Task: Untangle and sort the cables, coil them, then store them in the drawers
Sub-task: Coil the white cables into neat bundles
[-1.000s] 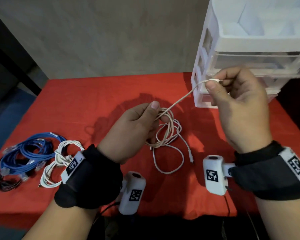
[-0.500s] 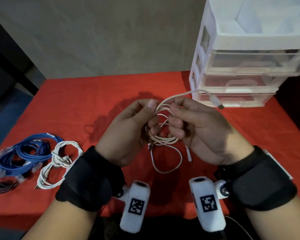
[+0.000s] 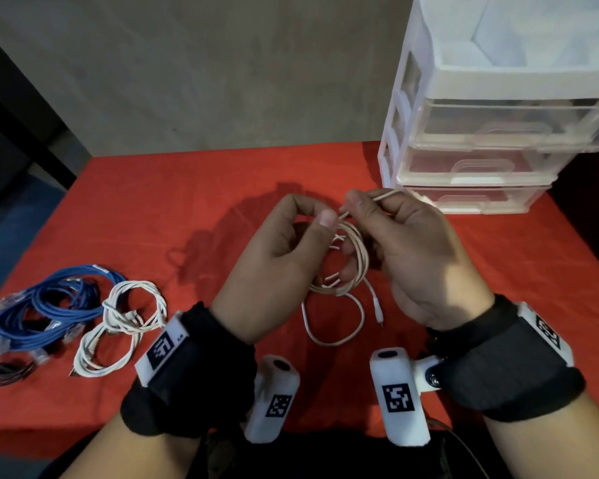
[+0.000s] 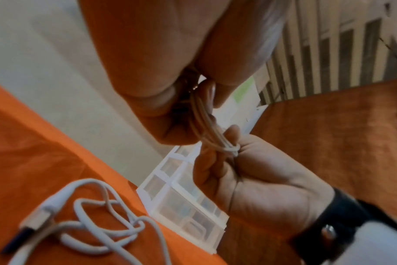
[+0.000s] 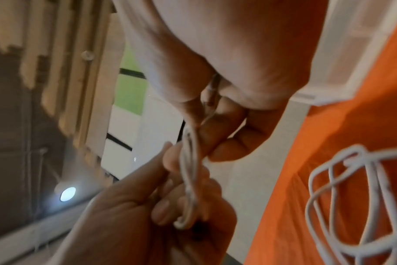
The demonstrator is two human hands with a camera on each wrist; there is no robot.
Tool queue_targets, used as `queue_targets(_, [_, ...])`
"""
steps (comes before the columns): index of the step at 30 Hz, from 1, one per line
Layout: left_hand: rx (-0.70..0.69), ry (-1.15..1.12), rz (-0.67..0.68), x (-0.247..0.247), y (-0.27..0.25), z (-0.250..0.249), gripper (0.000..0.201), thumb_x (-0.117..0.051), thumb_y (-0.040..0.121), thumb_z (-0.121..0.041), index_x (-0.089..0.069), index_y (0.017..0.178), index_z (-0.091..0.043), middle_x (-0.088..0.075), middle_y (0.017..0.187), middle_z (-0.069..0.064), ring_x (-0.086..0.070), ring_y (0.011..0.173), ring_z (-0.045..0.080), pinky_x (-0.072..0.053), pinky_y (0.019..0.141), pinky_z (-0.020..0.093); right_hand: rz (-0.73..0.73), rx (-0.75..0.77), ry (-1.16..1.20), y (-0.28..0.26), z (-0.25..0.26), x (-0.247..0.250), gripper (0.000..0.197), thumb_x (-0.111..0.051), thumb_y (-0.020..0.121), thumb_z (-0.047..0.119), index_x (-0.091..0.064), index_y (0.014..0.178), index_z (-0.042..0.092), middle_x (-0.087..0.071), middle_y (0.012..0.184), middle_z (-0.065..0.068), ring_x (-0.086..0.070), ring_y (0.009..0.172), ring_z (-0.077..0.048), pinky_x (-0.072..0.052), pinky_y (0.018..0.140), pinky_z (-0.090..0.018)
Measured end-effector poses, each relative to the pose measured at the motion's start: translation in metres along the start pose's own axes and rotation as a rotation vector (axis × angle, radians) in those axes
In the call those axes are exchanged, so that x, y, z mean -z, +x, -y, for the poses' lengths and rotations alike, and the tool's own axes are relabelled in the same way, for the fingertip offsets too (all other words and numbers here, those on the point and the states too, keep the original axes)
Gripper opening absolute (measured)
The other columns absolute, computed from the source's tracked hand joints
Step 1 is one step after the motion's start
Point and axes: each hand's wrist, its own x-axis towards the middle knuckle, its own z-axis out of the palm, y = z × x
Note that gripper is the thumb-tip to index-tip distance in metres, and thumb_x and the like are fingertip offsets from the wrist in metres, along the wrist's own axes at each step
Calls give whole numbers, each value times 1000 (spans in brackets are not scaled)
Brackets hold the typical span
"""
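A thin cream cable (image 3: 355, 271) hangs in loops between both hands above the red tablecloth (image 3: 187, 202). My left hand (image 3: 291, 250) pinches the top of the coil (image 4: 206, 125) between thumb and fingers. My right hand (image 3: 395, 243) pinches the cable's free end (image 3: 381, 197) just above the coil, and its fingers curl round the strands (image 5: 190, 170). One loop and a small plug (image 3: 379, 312) trail down onto the cloth. The white plastic drawer unit (image 3: 481, 160) stands at the back right with its drawers pushed in.
At the left lie a coiled blue cable bundle (image 3: 45, 305), a coiled white cable (image 3: 118, 326) and a dark cable (image 3: 4, 369) near the table's left edge. The white cable (image 4: 97, 224) shows close up in the left wrist view. A grey wall stands behind.
My right hand brought the stretched cable end in from near the drawers to the coil, wrapped it round, and now pinches the end just above the coil. The left hand kept its hold.
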Motion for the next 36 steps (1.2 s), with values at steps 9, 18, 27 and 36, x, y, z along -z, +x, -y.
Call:
queue_targets(9, [-268,392,-115,-1,0,10,16,-57,101,-11,-64,110,-22,-68,76,-2,-61,61,21,-52,57,36,14,5,-26,0,4,3,19,-65,97,21,-58,89,5,-61,58,-10,-53,38,-21,-47,44,-27])
queue_targets(18, [-242,347,-294,5,6,17,21,-57,101,-19,-69,118,-17,-74,104,-2,-73,93,21,-61,75,47,249,257,-340,-7,7,1,33,-62,89,-6,-49,113,13,-67,95,-11,-66,75,-40,-54,76,-62])
queue_targets(27, [-136,312,-298,3,6,21,10,-62,99,-19,-72,100,-24,-73,87,-7,-68,76,9,-59,70,45,160,458,-678,-2,-3,7,21,-60,85,-6,-57,89,14,-58,74,3,-58,66,-15,-46,62,-30])
queue_targets(36, [73,-48,-337,2,8,14,11,-59,99,-13,-68,100,-8,-62,61,-12,-50,53,7,-41,51,18,34,655,-932,3,-7,8,17,-69,87,7,-74,94,21,-64,96,9,-57,84,-7,-51,76,-34])
